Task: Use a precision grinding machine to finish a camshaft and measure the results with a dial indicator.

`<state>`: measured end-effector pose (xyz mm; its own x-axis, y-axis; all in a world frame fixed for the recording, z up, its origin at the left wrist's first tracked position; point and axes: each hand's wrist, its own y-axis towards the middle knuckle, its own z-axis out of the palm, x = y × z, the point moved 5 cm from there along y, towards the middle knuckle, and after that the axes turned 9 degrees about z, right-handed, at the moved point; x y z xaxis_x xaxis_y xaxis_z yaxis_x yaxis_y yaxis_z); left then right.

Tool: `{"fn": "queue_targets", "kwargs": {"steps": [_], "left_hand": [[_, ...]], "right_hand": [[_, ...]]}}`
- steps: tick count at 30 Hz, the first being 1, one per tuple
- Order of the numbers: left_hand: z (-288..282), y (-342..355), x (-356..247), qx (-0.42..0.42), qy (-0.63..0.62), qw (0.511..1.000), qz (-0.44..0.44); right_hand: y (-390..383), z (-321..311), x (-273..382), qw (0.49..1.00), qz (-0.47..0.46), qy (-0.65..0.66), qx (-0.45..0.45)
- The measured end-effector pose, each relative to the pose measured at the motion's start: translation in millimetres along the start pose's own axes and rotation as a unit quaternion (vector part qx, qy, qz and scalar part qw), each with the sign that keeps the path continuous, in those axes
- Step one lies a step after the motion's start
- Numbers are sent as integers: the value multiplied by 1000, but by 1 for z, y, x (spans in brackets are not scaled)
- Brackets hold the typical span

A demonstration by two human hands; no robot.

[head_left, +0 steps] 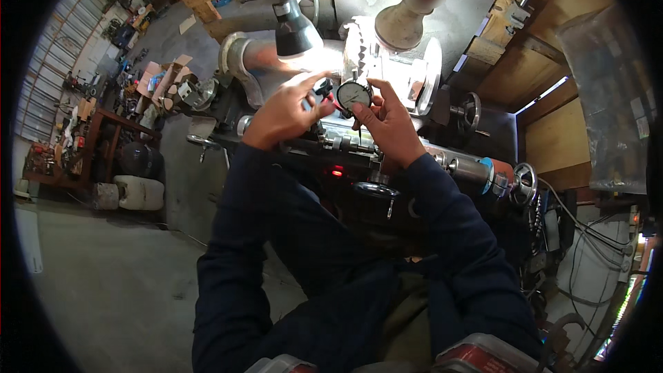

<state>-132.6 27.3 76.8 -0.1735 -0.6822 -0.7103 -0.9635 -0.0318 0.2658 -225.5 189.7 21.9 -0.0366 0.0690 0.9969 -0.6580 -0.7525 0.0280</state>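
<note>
- Right hand (392,117): closed on the dial gauge (354,95), thumb across the lower right of its face, forefinger at its upper right edge; the remaining fingers are largely hidden behind it.
- Left hand (290,110): raised just beside the gauge, fingers bent, thumb and forefinger near a small dark fitting (322,86). Whether they clamp it cannot be told.
- Hands: apart from each other, the gauge lying in the gap between them. The right is nearer, being in contact; from the left hand, the gauge lies to the right.
- Governing relation, as judged: the gauge's alignment with the dark fitting, just to its left. The gauge's long axis runs nearly upright in view, a short stub at the top and a thin dark stem below. Any join between gauge and fitting cannot be made out.
- Gauge condition: round, pale face, dark rim, fine markings; the reading is too small to tell. A red strip (331,99) shows between fitting and gauge.
- Beyond the hands: metal machine parts lie behind and below, with a spoked handwheel (375,190) nearer the body. A dark-shaded lamp (298,31) stands above the left hand, its light falling on the pale casting (266,59).
</note>
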Motion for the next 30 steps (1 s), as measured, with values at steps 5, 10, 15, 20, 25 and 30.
{"fn": "queue_targets", "kwargs": {"steps": [5,10,15,20,25,30], "left_hand": [[3,13,13,-77,5,997,17],[8,14,19,-169,88,980,-63],[12,12,23,-209,96,969,-93],[13,11,21,-220,19,974,-54],[13,11,14,-228,-12,974,1],[17,15,14,-213,104,964,-118]], "right_hand": [[2,-2,-6,996,27,-78,-15],[3,-5,-8,995,6,-91,-42],[-1,-4,1,967,-99,-225,-72],[1,-4,-5,993,-26,-115,-20],[1,-2,-8,993,-6,-114,5],[1,-7,-9,993,-22,-109,-37]]}}
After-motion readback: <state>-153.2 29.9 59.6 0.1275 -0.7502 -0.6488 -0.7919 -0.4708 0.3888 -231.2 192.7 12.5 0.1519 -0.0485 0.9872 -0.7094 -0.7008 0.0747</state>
